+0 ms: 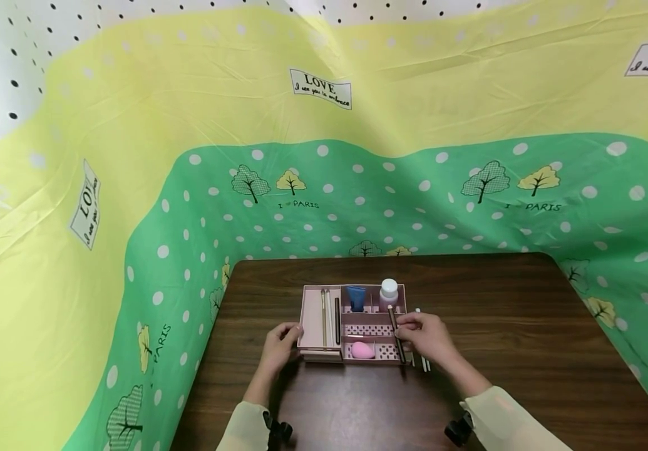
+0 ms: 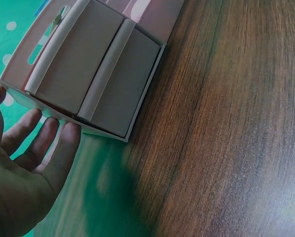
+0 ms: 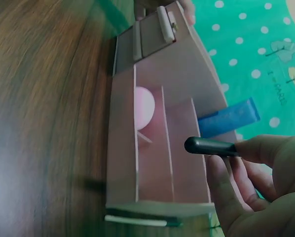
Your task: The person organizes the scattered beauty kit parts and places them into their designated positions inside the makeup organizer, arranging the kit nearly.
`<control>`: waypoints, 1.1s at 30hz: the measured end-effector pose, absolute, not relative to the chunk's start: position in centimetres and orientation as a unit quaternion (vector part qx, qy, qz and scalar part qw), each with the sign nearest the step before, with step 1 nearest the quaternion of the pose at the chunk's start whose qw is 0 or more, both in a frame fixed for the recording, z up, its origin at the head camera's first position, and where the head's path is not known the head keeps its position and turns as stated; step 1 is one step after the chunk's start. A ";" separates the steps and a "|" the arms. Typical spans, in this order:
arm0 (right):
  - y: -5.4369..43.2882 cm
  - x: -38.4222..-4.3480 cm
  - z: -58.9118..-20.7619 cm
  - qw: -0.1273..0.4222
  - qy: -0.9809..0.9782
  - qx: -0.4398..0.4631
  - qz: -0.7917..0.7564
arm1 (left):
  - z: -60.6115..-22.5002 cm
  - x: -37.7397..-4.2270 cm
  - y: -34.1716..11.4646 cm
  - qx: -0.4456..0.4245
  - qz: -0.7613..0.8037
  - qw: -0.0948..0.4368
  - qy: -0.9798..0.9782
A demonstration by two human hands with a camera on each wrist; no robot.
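A pink desktop organizer with two drawers stands on the table. My left hand touches its left side wall; in the left wrist view the fingertips rest against that side, beside the drawers. Over the organizer's right end my right hand pinches a dark, slim makeup brush between thumb and fingers. Its rounded black handle end points over the compartments in the right wrist view. Several slim brushes lie on the organizer's flat left top. A pink makeup sponge sits in a front compartment.
A blue tube and a white-capped bottle stand in the rear compartments. White slim sticks lie on the table just right of the organizer. The dark wooden table is bordered by a green and yellow cloth.
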State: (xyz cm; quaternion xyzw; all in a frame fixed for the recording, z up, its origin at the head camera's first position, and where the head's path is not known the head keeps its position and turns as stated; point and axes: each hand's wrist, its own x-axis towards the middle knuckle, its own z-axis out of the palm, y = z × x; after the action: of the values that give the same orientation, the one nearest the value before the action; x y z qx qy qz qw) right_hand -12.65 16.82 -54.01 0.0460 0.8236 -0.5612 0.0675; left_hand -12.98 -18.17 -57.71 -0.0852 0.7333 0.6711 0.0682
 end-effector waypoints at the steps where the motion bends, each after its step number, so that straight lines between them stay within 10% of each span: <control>1: 16.6 -12.7 -53.8 0.067 0.824 0.044 -0.561 | -57.7 -13.0 -18.2 -0.086 0.671 0.069 0.733; 33: 9.3 -15.0 -51.5 0.071 0.778 0.027 -0.624 | -61.4 -14.3 -18.7 -0.090 0.669 0.058 0.736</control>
State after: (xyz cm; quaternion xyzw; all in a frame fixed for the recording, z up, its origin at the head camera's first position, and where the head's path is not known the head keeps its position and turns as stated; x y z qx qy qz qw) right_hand -15.04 9.29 -51.48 0.0267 0.7778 -0.6239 0.0715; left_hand -14.26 -18.70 -61.38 -0.0902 0.7359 0.6685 0.0580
